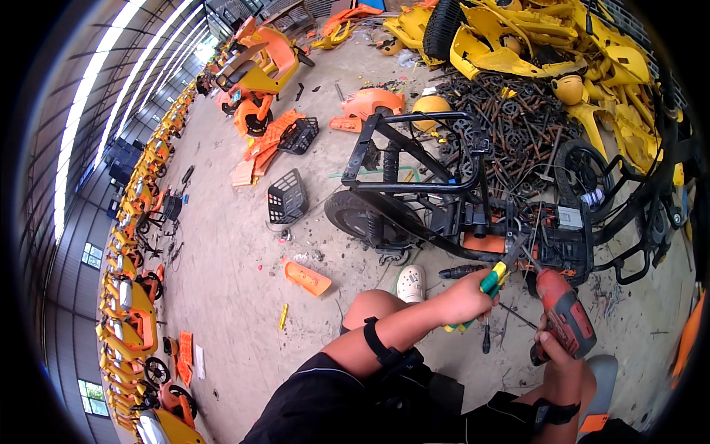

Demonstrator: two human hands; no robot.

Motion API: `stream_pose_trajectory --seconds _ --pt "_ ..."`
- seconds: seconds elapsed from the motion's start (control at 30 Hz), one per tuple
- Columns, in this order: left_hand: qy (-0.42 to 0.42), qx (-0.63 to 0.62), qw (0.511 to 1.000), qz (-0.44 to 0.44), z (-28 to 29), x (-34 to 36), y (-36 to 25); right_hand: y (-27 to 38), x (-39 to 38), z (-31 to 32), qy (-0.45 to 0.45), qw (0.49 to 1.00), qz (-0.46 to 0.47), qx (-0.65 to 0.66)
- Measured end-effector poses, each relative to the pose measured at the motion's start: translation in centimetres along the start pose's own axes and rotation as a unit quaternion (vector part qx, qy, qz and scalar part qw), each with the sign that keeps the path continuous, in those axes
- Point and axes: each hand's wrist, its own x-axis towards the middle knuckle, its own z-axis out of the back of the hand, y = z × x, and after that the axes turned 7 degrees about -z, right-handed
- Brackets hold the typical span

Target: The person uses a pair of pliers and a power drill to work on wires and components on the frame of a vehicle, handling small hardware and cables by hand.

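Observation:
My left hand [467, 300] grips green-and-yellow-handled pliers [506, 266], their jaws at the lower part of a black stripped scooter frame [447, 238]. My right hand [555, 346] is closed round the grip of a red-and-black power drill [563, 311], its nose pointed up at the frame beside the pliers. A long screwdriver-like rod [518, 316] lies between my two hands. Below the frame are a dark cylindrical part [462, 271] and a small screwdriver [486, 339] on the concrete.
Piles of black metal parts [503, 133] and yellow panels [518, 52] lie behind the frame. Orange panels [303, 275], black baskets [287, 196] and an orange-yellow scooter [262, 66] stand or lie on the concrete floor [229, 281]. A long row of scooters [140, 318] lines the left.

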Motion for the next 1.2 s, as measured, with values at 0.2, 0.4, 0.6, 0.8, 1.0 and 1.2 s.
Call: stream_pose_trajectory --seconds 0.2,0.4,0.6,0.8,1.0,1.2 --pt "0.008 -0.02 1.0 -0.015 0.1 0.2 0.3 -0.1 0.0 0.0 -0.002 1.0 0.017 -0.003" --pt "0.015 -0.021 1.0 -0.018 0.2 0.2 0.7 0.1 -0.2 -0.1 -0.004 1.0 0.01 -0.008" --pt "0.021 -0.023 1.0 0.0 0.3 0.0 0.3 0.3 -0.3 -0.1 -0.003 1.0 -0.006 -0.011" --pt "0.031 -0.026 0.999 0.008 0.3 -0.1 0.1 -0.1 -0.2 0.2 -0.007 1.0 0.003 -0.026" --pt "0.034 -0.03 0.999 0.012 0.5 -0.2 0.1 0.2 -0.6 0.2 -0.009 0.999 -0.024 -0.044" --pt "0.012 -0.027 0.999 -0.017 0.4 -0.1 0.9 -0.1 -0.9 0.1 -0.01 1.0 -0.029 -0.001"
